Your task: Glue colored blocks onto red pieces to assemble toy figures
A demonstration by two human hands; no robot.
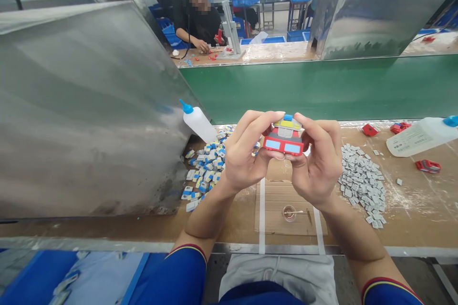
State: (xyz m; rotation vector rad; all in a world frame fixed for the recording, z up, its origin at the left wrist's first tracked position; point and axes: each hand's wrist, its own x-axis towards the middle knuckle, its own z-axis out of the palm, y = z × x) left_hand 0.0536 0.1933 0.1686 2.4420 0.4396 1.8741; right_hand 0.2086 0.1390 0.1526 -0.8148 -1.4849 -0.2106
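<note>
A red toy vehicle [284, 134] with a grey panel, yellow stripes and a blue top is held up in front of me. My left hand [246, 150] grips its left side, thumb below and fingers above. On the other side my right hand [317, 157] pinches it the same way. Under the hands lies a brown board [286, 190] with white tape strips. A small round dish [289, 213] with a thin stick across it sits on that board. Small blue, yellow and white parts [205, 167] are heaped left of my hands. Grey flat pieces [363, 181] are piled to the right.
A white bottle with a blue nozzle [198, 123] leans by the metal panel [89, 114] at left. Another bottle [418, 136] lies at right near red toy vehicles [428, 166]. Beyond the green belt [286, 90], a person [198, 14] works at the opposite bench.
</note>
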